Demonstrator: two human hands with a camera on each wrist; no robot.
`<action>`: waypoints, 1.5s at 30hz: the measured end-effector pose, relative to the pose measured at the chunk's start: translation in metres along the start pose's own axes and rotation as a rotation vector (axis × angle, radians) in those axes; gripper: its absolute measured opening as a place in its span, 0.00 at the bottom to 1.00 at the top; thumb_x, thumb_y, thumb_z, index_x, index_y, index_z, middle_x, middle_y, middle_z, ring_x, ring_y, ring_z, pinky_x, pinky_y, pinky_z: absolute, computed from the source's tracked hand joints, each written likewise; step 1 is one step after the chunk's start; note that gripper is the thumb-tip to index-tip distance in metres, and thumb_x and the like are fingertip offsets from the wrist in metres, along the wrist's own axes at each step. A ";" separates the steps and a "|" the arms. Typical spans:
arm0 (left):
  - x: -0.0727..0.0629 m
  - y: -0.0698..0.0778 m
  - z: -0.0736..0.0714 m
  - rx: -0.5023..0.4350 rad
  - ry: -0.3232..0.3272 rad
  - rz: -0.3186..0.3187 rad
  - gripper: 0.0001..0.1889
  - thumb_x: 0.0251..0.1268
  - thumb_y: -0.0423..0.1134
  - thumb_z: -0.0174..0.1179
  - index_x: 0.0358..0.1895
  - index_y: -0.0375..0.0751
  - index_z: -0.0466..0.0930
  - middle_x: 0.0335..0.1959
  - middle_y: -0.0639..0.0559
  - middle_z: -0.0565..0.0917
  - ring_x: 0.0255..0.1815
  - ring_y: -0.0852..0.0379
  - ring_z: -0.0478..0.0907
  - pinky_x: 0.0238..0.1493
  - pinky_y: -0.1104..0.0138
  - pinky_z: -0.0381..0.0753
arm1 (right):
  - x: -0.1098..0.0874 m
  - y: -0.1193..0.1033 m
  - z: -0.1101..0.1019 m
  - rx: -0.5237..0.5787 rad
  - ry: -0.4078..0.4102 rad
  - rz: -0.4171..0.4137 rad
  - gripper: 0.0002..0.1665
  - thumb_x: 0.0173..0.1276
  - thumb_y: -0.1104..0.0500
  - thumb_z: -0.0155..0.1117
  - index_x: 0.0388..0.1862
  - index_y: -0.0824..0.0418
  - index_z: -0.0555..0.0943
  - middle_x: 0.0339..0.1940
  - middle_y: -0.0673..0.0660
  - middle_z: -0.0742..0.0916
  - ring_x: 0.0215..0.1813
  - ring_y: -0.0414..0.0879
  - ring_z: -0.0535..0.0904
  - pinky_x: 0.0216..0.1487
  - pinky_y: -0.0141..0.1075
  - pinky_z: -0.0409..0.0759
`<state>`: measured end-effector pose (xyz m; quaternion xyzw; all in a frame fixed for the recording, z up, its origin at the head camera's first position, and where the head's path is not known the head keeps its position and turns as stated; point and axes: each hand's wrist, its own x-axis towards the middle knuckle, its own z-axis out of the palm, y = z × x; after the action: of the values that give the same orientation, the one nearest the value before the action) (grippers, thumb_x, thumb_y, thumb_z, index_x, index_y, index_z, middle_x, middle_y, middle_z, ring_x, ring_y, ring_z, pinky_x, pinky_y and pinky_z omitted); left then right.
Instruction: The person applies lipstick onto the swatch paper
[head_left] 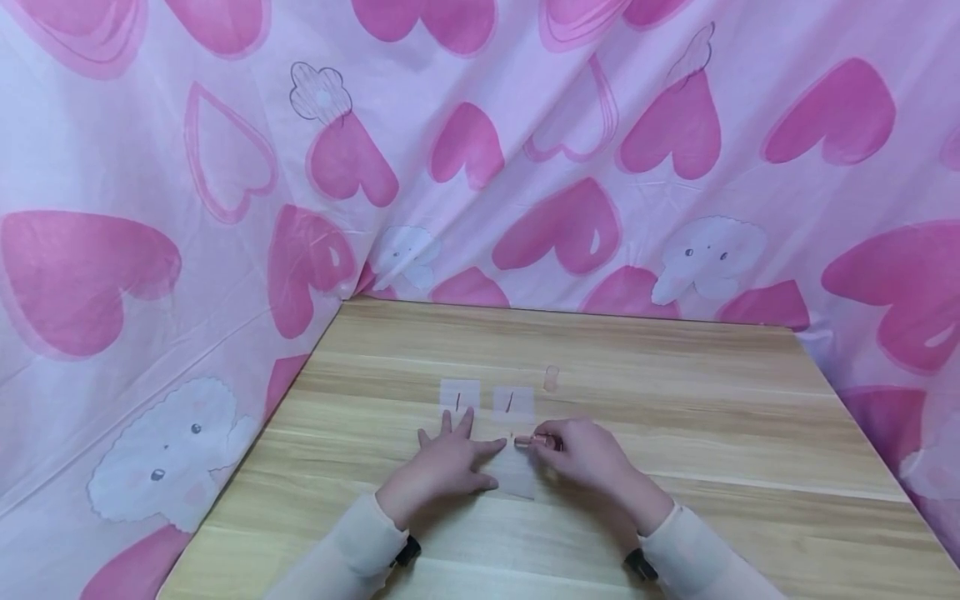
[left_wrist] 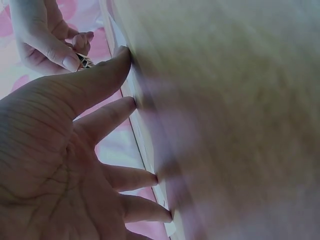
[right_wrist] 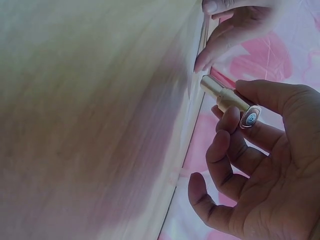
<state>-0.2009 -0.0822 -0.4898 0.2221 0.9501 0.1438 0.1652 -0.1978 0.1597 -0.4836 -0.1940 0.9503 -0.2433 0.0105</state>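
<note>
My right hand (head_left: 585, 454) pinches a gold lipstick (right_wrist: 225, 95) between thumb and fingers, its tip pointing left over a sheet of paper (head_left: 517, 483). A small reddish mark shows on that paper just by the tip. With fingers spread, my left hand (head_left: 442, 462) presses down on the table and the paper's left side, covering part of it. Beyond the hands lie two pale paper squares, the left one (head_left: 471, 388) and the right one (head_left: 523, 408), each bearing one red stroke. The left fingertips reach the lower edge of the left square.
A small translucent pinkish cap (head_left: 551, 378) lies beyond the right square. The wooden table (head_left: 675, 383) meets a pink heart-patterned curtain (head_left: 555, 225) along its back and sides. Dark straps (head_left: 406, 552) sit at both wrists.
</note>
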 end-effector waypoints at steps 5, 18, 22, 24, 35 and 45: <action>0.000 0.001 0.000 -0.009 0.003 0.001 0.32 0.61 0.61 0.67 0.70 0.68 0.73 0.79 0.30 0.50 0.73 0.16 0.43 0.56 0.17 0.45 | -0.003 -0.002 0.001 0.000 0.003 -0.028 0.04 0.68 0.50 0.68 0.37 0.46 0.87 0.21 0.36 0.77 0.23 0.34 0.70 0.26 0.31 0.71; -0.001 -0.001 0.002 -0.023 0.013 0.002 0.32 0.60 0.62 0.67 0.69 0.68 0.74 0.79 0.30 0.50 0.73 0.16 0.43 0.55 0.16 0.44 | -0.003 -0.003 0.005 -0.028 0.004 -0.015 0.03 0.68 0.50 0.68 0.35 0.45 0.86 0.20 0.37 0.76 0.22 0.34 0.69 0.24 0.32 0.70; -0.001 -0.001 0.002 -0.023 0.017 0.003 0.32 0.60 0.61 0.67 0.69 0.68 0.74 0.79 0.30 0.50 0.73 0.16 0.43 0.55 0.16 0.44 | -0.003 -0.003 0.007 -0.029 0.004 -0.022 0.03 0.68 0.50 0.68 0.34 0.45 0.86 0.19 0.36 0.76 0.21 0.34 0.69 0.23 0.31 0.69; 0.000 -0.001 0.003 -0.021 0.018 0.002 0.32 0.60 0.61 0.67 0.69 0.68 0.74 0.79 0.30 0.50 0.73 0.16 0.43 0.55 0.16 0.45 | -0.003 -0.003 0.007 -0.032 0.004 -0.021 0.03 0.68 0.49 0.68 0.34 0.44 0.86 0.19 0.36 0.76 0.21 0.33 0.69 0.23 0.31 0.69; 0.000 -0.002 0.003 -0.014 0.014 -0.004 0.32 0.60 0.62 0.66 0.69 0.69 0.74 0.79 0.31 0.50 0.73 0.17 0.43 0.55 0.16 0.45 | -0.003 -0.005 0.008 -0.038 -0.013 -0.021 0.05 0.67 0.48 0.69 0.37 0.46 0.87 0.19 0.36 0.76 0.21 0.33 0.68 0.23 0.31 0.69; 0.001 -0.001 0.003 -0.019 0.014 -0.009 0.31 0.60 0.62 0.66 0.69 0.70 0.74 0.79 0.31 0.51 0.74 0.17 0.43 0.56 0.17 0.45 | -0.005 -0.009 0.006 -0.022 -0.046 -0.023 0.07 0.68 0.48 0.68 0.38 0.48 0.88 0.19 0.36 0.77 0.21 0.33 0.70 0.25 0.32 0.71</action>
<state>-0.2008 -0.0824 -0.4933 0.2151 0.9508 0.1536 0.1614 -0.1888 0.1518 -0.4846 -0.2106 0.9501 -0.2284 0.0274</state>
